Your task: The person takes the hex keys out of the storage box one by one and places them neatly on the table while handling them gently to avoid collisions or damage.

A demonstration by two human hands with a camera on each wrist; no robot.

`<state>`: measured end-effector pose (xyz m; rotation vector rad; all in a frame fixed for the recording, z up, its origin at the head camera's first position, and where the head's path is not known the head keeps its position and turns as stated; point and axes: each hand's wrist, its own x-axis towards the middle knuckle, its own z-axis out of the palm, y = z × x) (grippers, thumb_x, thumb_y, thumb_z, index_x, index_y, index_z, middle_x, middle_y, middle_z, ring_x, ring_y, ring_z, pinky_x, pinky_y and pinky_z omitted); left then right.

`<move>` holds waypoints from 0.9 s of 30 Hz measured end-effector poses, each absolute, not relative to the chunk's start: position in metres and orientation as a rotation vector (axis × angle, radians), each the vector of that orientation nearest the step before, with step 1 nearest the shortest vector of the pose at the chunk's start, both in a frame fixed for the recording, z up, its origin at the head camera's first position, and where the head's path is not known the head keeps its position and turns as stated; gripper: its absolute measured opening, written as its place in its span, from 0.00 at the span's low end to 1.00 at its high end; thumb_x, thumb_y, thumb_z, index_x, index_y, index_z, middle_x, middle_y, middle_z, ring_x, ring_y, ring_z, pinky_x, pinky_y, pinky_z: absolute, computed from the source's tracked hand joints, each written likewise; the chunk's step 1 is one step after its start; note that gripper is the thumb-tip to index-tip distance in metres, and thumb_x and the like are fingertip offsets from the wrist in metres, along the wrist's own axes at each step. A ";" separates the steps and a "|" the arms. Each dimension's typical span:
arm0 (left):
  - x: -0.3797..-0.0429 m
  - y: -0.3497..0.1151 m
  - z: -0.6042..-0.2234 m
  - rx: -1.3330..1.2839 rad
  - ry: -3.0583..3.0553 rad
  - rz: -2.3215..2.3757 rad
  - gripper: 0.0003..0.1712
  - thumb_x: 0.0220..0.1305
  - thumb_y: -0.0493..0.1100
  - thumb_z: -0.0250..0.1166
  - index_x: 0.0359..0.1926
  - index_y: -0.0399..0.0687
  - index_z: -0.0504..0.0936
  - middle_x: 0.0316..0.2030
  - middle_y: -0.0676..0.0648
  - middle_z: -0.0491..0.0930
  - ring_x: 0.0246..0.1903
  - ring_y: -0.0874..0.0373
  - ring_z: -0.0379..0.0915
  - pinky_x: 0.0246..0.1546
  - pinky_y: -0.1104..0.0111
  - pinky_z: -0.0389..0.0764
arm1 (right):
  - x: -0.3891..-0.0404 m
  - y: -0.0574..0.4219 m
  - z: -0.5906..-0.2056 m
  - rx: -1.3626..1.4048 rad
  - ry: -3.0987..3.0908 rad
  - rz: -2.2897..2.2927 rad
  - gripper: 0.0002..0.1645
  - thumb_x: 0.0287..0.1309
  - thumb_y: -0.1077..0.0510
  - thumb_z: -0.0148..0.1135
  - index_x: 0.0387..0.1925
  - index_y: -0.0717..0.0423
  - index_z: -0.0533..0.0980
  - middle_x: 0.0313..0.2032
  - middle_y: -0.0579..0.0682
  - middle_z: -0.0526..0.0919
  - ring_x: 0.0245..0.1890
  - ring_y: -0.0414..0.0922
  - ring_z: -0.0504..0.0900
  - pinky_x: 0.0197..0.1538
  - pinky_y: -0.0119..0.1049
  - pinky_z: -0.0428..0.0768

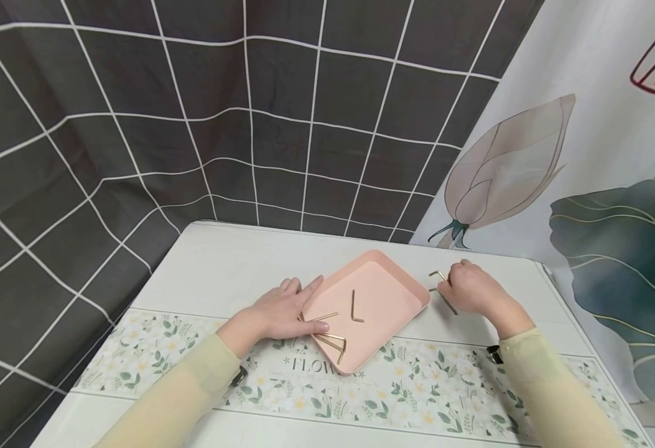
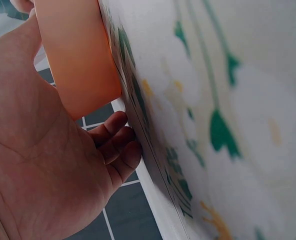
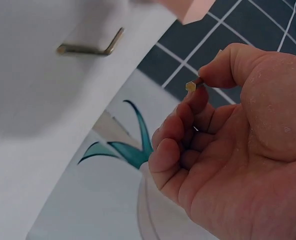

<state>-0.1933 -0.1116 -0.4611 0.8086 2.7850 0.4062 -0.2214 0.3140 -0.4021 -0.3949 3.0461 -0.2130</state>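
A pink tray (image 1: 383, 292) lies slantwise on the table, with several brass-coloured L-shaped hex keys inside. One hex key (image 1: 353, 306) is by itself near the tray's middle; others cluster by the left thumb. My left hand (image 1: 279, 311) holds the tray's left corner, thumb over the rim and index finger along the edge. In the left wrist view its other fingers curl loosely beside the tray wall (image 2: 78, 55). To the right of the tray, my right hand (image 1: 475, 289) pinches a hex key (image 3: 191, 86) between thumb and index finger. Another hex key (image 3: 88, 49) lies on the table nearby.
A white table cover (image 1: 237, 261) with a floral printed band (image 1: 417, 386) lies under everything. Behind the table hangs a dark grid-patterned curtain (image 1: 282, 143). A white cloth with large printed flowers (image 1: 506, 168) hangs at the right.
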 end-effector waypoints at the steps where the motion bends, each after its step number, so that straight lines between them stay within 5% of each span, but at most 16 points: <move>1: -0.193 -0.112 -0.461 0.808 2.783 0.409 0.64 0.72 0.83 0.56 0.92 0.53 0.48 0.43 0.50 0.67 0.41 0.56 0.61 0.39 0.64 0.70 | -0.222 0.317 -0.403 -0.377 3.043 -0.216 0.15 0.71 0.57 0.59 0.27 0.59 0.75 0.32 0.57 0.76 0.31 0.52 0.73 0.39 0.53 0.77; 27: -0.194 -0.112 -0.461 0.810 2.780 0.405 0.65 0.71 0.83 0.56 0.92 0.52 0.48 0.44 0.50 0.67 0.41 0.56 0.61 0.40 0.64 0.70 | -0.229 0.361 -0.427 -0.224 2.937 -0.144 0.21 0.76 0.56 0.57 0.24 0.59 0.76 0.33 0.62 0.78 0.33 0.56 0.73 0.44 0.59 0.78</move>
